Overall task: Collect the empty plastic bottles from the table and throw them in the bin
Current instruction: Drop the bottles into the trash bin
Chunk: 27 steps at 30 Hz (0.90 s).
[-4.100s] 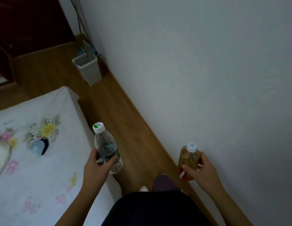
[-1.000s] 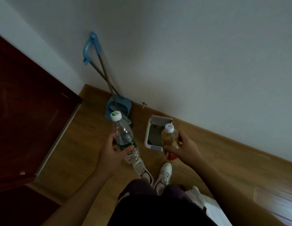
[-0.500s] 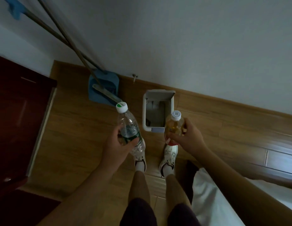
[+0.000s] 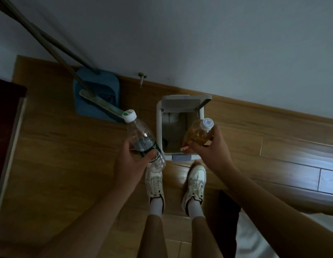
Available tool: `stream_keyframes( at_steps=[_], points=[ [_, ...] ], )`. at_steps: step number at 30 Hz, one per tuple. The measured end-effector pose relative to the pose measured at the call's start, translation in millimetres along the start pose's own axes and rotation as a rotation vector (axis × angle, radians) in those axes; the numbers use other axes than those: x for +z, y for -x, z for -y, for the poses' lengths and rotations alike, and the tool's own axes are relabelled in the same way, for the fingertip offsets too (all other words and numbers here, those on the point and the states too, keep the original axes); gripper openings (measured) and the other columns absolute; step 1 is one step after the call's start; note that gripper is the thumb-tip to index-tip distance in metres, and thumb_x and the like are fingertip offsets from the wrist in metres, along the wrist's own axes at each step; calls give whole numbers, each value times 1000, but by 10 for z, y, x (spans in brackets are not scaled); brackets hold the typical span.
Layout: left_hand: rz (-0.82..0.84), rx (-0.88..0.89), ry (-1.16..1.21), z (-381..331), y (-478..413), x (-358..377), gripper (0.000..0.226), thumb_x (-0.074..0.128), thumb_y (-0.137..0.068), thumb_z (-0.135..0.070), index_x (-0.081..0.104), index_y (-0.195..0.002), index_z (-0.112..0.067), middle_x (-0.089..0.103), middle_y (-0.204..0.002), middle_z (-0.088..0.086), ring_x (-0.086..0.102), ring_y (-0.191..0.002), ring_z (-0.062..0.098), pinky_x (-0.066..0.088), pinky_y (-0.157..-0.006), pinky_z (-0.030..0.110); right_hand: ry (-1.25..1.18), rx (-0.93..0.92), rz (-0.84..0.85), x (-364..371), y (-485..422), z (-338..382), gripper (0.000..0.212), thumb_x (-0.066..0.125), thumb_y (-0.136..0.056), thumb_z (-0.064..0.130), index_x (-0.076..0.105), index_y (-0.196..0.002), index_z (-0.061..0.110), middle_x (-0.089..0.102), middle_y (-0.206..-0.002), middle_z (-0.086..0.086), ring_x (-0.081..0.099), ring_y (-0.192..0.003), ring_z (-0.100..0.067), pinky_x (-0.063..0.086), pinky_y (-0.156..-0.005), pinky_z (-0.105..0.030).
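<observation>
A small white bin (image 4: 159, 127) stands open on the wooden floor against the wall, its lid tipped back. My left hand (image 4: 131, 161) grips a clear water bottle (image 4: 141, 138) with a white cap and green label, held just left of the bin. My right hand (image 4: 211, 148) holds an amber bottle (image 4: 198, 135) with a white cap, which hangs over the bin's right front corner. Both bottles are tilted with caps pointing away from me.
A blue dustpan (image 4: 95, 94) with a broom leans on the wall left of the bin. A dark wooden cabinet (image 4: 5, 127) fills the left edge. My white shoes (image 4: 155, 183) stand right before the bin. A white cloth-covered edge (image 4: 255, 239) lies at lower right.
I have come up to the bin and now look straight down on it. Both hands have carried their bottles forward, the amber one out over the bin's opening.
</observation>
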<state>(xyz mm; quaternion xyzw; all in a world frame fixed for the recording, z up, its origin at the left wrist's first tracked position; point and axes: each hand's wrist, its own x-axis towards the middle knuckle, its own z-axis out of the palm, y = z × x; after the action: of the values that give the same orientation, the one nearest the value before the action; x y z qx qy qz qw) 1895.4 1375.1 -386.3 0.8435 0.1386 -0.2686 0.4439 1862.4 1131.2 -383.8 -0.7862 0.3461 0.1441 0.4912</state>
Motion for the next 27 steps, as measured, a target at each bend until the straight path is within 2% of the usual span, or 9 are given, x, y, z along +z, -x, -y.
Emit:
stream_keyframes(
  at_steps=[2, 6, 8, 10, 13, 15, 22, 25, 27],
  points=[
    [-7, 21, 15, -23, -84, 98, 70, 80, -75, -40, 48, -137, -29, 63, -128, -10, 63, -112, 7, 59, -84, 30, 27, 11, 0, 85, -143, -52, 61, 86, -71, 34, 49, -118, 29, 61, -110, 14, 58, -93, 0, 42, -68, -17],
    [15, 57, 66, -7, -194, 291, 75, 83, -78, -24, 42, -140, -29, 56, -120, -24, 53, -105, -14, 47, -80, 11, 97, 45, 13, 261, -314, -279, 62, 86, -69, 37, 51, -119, 25, 64, -111, 8, 63, -96, -11, 45, -67, -20],
    [21, 81, 62, 5, -210, 355, 76, 83, -77, -24, 40, -140, -30, 54, -117, -27, 52, -107, -14, 46, -85, 13, 143, 54, -7, 304, -309, -392, 60, 84, -69, 39, 54, -119, 23, 63, -113, 5, 63, -99, -13, 50, -73, -28],
    [19, 121, 27, 20, -218, 401, 74, 83, -76, -29, 43, -139, -27, 58, -123, -20, 57, -113, -5, 49, -91, 18, 180, 59, -20, 309, -247, -483, 57, 82, -73, 40, 57, -121, 22, 61, -114, 6, 62, -99, -12, 52, -77, -31],
    [6, 175, -31, 42, -233, 459, 78, 80, -73, -40, 46, -140, -21, 61, -133, -6, 58, -123, 8, 53, -97, 30, 219, 72, -5, 270, -150, -610, 33, 75, -82, 42, 62, -109, 27, 64, -106, 11, 62, -92, -3, 45, -65, -18],
    [12, 181, -57, 11, -256, 498, 79, 79, -72, -41, 46, -141, -21, 61, -133, -5, 58, -123, 9, 53, -99, 32, 248, 97, 25, 235, -119, -676, 24, 71, -85, 36, 64, -106, 28, 67, -101, 11, 63, -89, -1, 42, -62, -16],
    [12, 159, -131, -221, -439, 794, 74, 82, -78, -30, 42, -141, -28, 57, -133, -9, 53, -118, 6, 49, -89, 24, 208, 150, 125, 141, 34, -916, 20, 65, -91, 29, 66, -111, 25, 69, -97, 12, 64, -88, 0, 45, -66, -16],
    [-5, 186, -122, -306, -548, 982, 62, 82, -77, -29, 49, -129, -31, 55, -121, -19, 54, -107, -3, 49, -84, 17, 179, 170, 128, 116, 125, -1044, 18, 64, -93, 30, 67, -110, 26, 69, -97, 14, 65, -89, 1, 55, -76, -23],
    [-20, 161, -125, -311, -587, 1089, 48, 80, -80, -28, 52, -119, -34, 54, -111, -23, 55, -103, -3, 50, -80, 18, 167, 177, 124, 101, 186, -1104, 16, 64, -94, 27, 65, -109, 26, 68, -97, 13, 64, -89, 0, 53, -75, -21]
  ],
)
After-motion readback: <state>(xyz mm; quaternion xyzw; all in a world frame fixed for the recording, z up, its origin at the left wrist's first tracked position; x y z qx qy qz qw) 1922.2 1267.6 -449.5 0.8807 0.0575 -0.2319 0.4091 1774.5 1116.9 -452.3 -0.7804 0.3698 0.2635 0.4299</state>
